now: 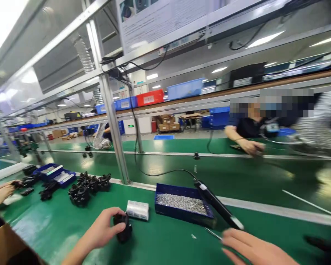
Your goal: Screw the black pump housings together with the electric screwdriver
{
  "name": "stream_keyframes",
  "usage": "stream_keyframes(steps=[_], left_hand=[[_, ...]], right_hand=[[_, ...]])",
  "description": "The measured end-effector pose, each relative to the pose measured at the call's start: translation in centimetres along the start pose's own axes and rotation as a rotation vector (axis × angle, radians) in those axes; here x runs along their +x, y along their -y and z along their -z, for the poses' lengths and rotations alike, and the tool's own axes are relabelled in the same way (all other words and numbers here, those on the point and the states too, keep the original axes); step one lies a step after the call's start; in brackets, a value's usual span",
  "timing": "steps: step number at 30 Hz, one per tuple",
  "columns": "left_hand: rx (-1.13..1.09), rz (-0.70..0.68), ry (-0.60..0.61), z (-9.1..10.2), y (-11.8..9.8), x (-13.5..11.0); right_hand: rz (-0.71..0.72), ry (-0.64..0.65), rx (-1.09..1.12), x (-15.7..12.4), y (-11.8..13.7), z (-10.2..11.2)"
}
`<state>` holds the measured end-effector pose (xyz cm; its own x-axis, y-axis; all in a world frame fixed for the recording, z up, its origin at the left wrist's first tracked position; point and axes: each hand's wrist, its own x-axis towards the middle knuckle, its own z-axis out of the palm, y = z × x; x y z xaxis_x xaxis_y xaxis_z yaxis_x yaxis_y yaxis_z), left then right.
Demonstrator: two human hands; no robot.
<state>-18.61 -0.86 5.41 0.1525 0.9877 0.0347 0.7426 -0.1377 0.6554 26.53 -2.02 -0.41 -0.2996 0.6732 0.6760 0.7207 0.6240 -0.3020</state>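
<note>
My left hand (106, 228) pinches a small black plastic part (123, 229) between thumb and fingers, low over the green bench. Just behind that part lies a wrapped white roll (138, 210). At the lower right, my right hand (255, 246) is closed around a thin metal-tipped tool (213, 233); its tip points left and the rest is hidden under the fingers. A black electric screwdriver (217, 202) with a cable rests against the corner of a blue tray (179, 215) of small metal pieces. Its pale end comes close to my right hand.
Several black parts (88, 187) are grouped at left, near small blue bins (63, 178). Another person's hands (2, 195) handle parts at far left. Across the bench, a co-worker's hand (252, 147) works. A metal post (112, 125) rises from the bench; a small clear piece (193, 236) lies nearby.
</note>
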Motion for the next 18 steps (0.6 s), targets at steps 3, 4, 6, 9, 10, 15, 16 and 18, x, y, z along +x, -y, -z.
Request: stream_keyframes(steps=[3,4,6,9,10,15,16,18], left_hand=[[-0.019,-0.037,0.093,-3.6,-0.9,0.0],[-0.032,-0.074,0.137,-5.0,-1.7,0.0],[-0.066,-0.170,0.242,-7.3,-3.8,0.2],[-0.097,-0.297,0.362,-9.2,-7.8,1.8],[-0.075,-0.339,0.366,-9.3,-9.3,2.8],[0.208,-0.480,0.220,-10.6,-15.3,10.4],[0.251,-0.468,0.221,-11.3,-16.0,12.0],[0.325,-0.443,0.255,-13.0,-17.0,15.0]], right_hand=[[-0.111,0.493,-0.121,1.8,2.0,-0.3],[-0.133,0.551,-0.124,2.3,2.5,-0.8],[-0.160,0.580,-0.115,3.0,2.9,-2.2],[-0.215,0.517,-0.142,2.6,2.9,-4.5],[-0.231,0.493,-0.146,2.3,2.8,-5.1],[-0.299,0.397,-0.142,1.5,2.4,-6.1],[-0.312,0.385,-0.141,1.5,2.3,-6.1],[-0.333,0.371,-0.137,1.7,2.3,-6.0]])
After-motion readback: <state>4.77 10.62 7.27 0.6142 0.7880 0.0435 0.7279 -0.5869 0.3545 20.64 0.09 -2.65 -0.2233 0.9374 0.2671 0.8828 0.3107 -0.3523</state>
